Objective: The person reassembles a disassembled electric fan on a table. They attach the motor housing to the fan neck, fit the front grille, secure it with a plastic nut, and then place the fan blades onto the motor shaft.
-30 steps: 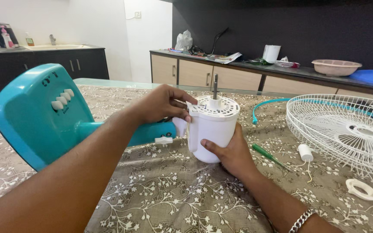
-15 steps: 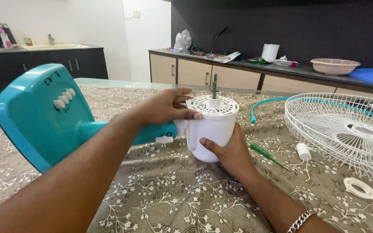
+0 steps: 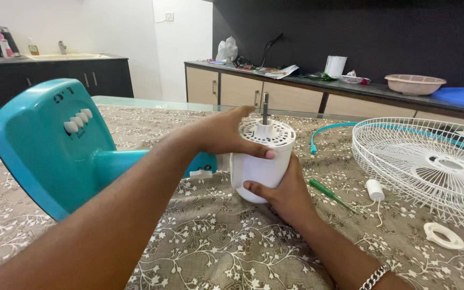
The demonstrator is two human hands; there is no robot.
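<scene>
Since a second ago, the left hand has slid from the rear of the white plastic fan motor housing forward across its side, thumb now lying along the vented top rim.

Both hands grasp the housing: left fingers wrapped over its upper side, right hand cupped under its lower end with fingers curled against the shell. Its metal shaft points up, and the housing joins the teal plastic fan stand, which lies tilted toward the tabletop's left edge. On the floral tablecloth, a green-handled screwdriver and a small white cylindrical cap lie just right of the right hand. A white wire fan guard rests near the right edge, with a white plastic ring in front of it.
</scene>
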